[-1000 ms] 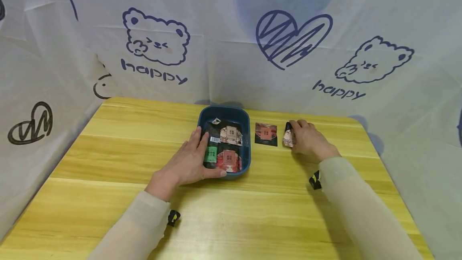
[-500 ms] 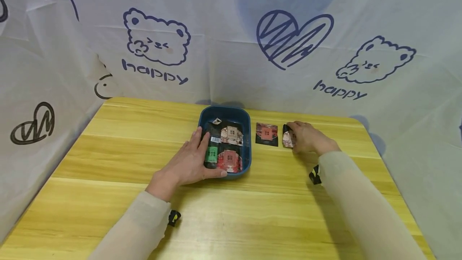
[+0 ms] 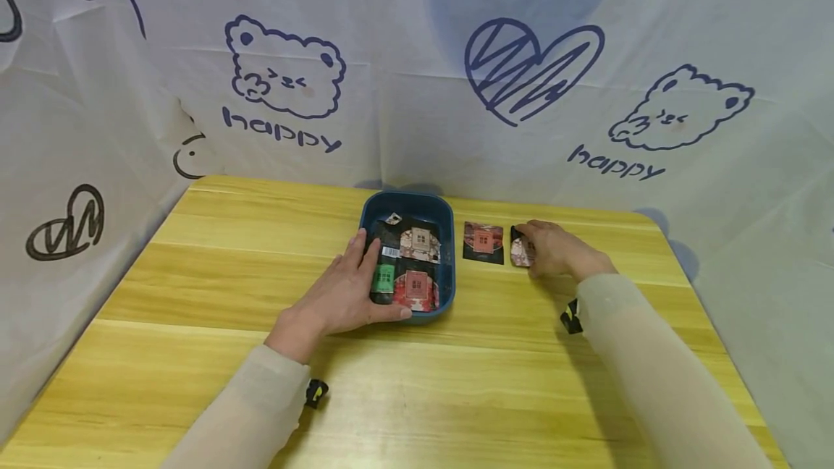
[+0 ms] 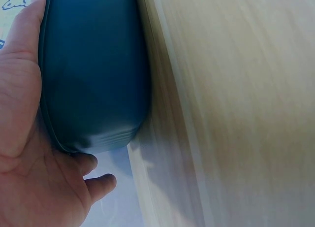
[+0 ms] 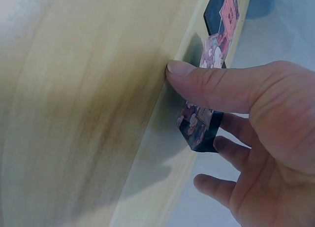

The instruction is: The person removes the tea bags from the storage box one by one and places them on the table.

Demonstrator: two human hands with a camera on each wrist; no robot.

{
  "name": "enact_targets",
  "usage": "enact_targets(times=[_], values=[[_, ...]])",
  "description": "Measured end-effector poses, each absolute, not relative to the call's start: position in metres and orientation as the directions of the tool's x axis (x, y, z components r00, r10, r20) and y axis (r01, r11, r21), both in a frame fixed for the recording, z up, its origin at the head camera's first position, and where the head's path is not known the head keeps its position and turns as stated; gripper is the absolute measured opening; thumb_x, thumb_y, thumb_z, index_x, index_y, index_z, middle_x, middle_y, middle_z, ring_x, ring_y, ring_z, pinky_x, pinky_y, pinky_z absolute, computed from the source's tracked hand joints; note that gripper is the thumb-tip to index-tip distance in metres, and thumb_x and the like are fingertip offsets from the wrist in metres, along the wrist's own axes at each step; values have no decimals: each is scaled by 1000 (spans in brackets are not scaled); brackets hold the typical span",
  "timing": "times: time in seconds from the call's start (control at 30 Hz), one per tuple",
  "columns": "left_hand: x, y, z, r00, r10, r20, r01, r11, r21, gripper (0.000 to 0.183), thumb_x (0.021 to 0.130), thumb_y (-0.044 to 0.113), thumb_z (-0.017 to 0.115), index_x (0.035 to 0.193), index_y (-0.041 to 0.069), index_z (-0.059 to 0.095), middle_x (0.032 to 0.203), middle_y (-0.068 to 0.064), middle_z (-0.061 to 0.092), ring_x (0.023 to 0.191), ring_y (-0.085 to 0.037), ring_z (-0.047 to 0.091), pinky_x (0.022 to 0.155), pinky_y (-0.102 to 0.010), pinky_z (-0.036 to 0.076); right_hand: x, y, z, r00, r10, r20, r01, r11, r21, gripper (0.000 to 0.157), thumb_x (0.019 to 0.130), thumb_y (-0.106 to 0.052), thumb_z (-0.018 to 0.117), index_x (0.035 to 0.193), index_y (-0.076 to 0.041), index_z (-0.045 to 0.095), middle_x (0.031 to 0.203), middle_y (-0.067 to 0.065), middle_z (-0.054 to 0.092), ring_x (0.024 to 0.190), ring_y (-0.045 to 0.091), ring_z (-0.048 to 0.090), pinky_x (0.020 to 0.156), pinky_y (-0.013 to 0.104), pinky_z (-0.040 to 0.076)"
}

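Observation:
My left hand rests at the near left corner of a dark blue box. Its fingers lie straight along the left rim and the thumb along the front rim. Inside the box are sachets with a green label, a red label and a beige label. To the right, my right hand pinches a patterned black sachet between thumb and fingers, low over the table; the hand hides part of it. Between box and hand, a red-labelled sachet lies flat.
The wooden table reaches back to a white cloth printed with bears and hearts. Similar cloth hangs along both sides. Small black wrist pieces show beside the sleeves.
The right hand has dropped slightly, and the top of its sachet has tipped down so that it sits flatter. The left hand and the box hold still, while the view shifts a little.

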State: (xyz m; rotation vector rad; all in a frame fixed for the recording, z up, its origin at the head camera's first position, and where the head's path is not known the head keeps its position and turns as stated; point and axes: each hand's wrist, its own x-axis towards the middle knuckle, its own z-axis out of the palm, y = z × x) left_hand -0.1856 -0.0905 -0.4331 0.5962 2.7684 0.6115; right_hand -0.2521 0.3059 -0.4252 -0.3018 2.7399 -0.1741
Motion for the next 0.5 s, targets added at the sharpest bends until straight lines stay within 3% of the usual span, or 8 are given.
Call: enact_targets(times=[0.27, 0.37, 0.5], values=[[-185, -90, -434, -887, 436, -152, 332, 830, 448, 136, 79, 87, 68, 170, 6, 8, 177, -18, -9, 164, -38, 7, 130, -56, 19, -246, 304, -428, -916, -225, -333, -187, 972, -142, 90, 86, -9, 81, 163, -2, 35, 169, 28, 28, 153, 55, 26, 122, 68, 27], [-185, -90, -434, -887, 436, -153, 332, 831, 446, 136, 78, 89, 66, 170, 7, 8, 177, -18, -9, 164, -38, 7, 130, -56, 20, -242, 302, -429, -928, -234, -291, -210, 971, -111, 76, 88, -11, 79, 156, 2, 47, 161, 29, 42, 147, 56, 37, 121, 66, 31], [-185, -91, -434, -887, 436, -153, 332, 831, 445, 137, 78, 90, 65, 170, 7, 7, 177, -18, -10, 164, -38, 7, 130, -56, 21, -237, 298, -431, -934, -263, -244, -242, 964, -113, 47, 91, -10, 75, 135, 3, 65, 134, 24, 67, 129, 47, 59, 113, 62, 45]])
